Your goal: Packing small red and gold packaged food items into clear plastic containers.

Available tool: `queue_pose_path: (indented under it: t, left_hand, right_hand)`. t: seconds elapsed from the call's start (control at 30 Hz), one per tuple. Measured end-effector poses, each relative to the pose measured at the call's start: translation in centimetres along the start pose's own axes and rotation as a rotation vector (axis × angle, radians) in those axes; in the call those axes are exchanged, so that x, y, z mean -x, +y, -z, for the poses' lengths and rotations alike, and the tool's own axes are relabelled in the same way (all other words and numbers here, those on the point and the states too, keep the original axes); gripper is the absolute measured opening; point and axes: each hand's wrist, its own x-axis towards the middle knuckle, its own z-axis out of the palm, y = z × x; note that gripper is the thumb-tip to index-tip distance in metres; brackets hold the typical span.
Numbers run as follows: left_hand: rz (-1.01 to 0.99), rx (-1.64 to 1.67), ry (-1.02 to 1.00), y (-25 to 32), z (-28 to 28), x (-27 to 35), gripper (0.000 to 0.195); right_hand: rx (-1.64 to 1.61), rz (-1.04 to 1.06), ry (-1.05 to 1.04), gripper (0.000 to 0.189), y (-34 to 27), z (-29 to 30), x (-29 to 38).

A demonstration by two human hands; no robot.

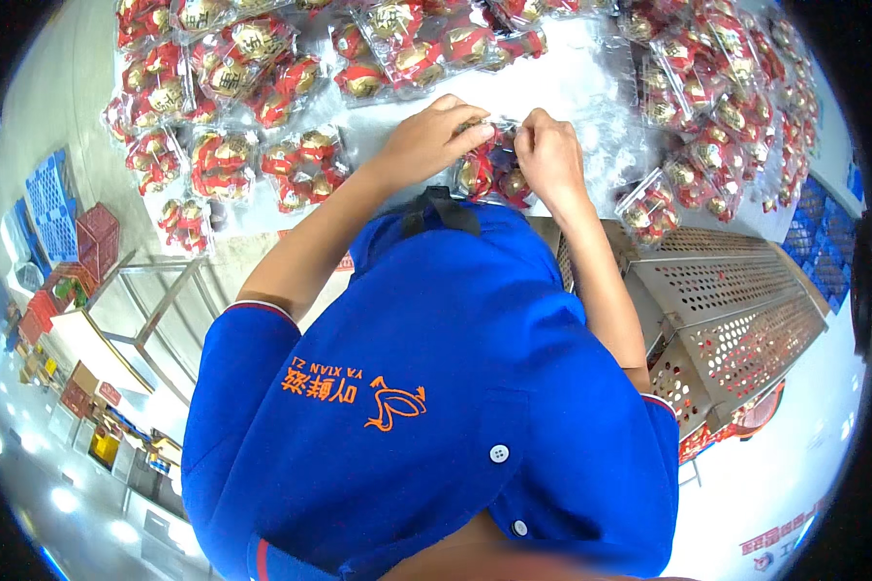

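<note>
At the near edge of the metal table (378, 120), a clear plastic pack of red and gold wrapped balls (477, 178) lies between my hands. My left hand (436, 138) rests its thumb and fingers on the pack's upper left part. Bent fingers of my right hand (551, 149) are at the upper right edge of the same pack, pinching its plastic. The fingertips partly cover the pack, so its far edge is hard to see. Similar packs stand in loose rows to the left (305, 163) and lie heaped to the right (712, 145).
More packs (407, 43) lie along the far side of the table. Below its right side is a perforated metal bin (734, 283), beside blue plastic pallets (817, 240). A metal frame (152, 312), red crates (98, 236) and another blue pallet (49, 203) stand at the left.
</note>
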Motion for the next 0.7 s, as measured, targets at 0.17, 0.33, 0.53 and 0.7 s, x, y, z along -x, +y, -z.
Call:
queue_pose_path:
  t: [0.17,0.33,0.53,0.7]
  left_hand:
    - [0.067,-0.083,0.014,-1.0,-0.7,-1.1,0.027]
    - [0.09,-0.08,0.032,-1.3,-0.9,-1.4,0.027]
    - [0.1,-0.074,0.022,-1.0,-0.6,-1.8,0.029]
    - [0.075,-0.113,0.012,-1.5,-0.6,-1.8,0.029]
  right_hand:
    - [-0.095,0.133,0.061,0.008,-0.1,0.3,0.0]
    - [-0.042,0.084,-0.004,0.007,-0.3,1.4,-0.8]
    - [0.089,0.051,-0.177,0.013,-0.1,1.6,-2.3]
    - [0.059,0.037,-0.221,0.019,0.7,0.5,-2.8]
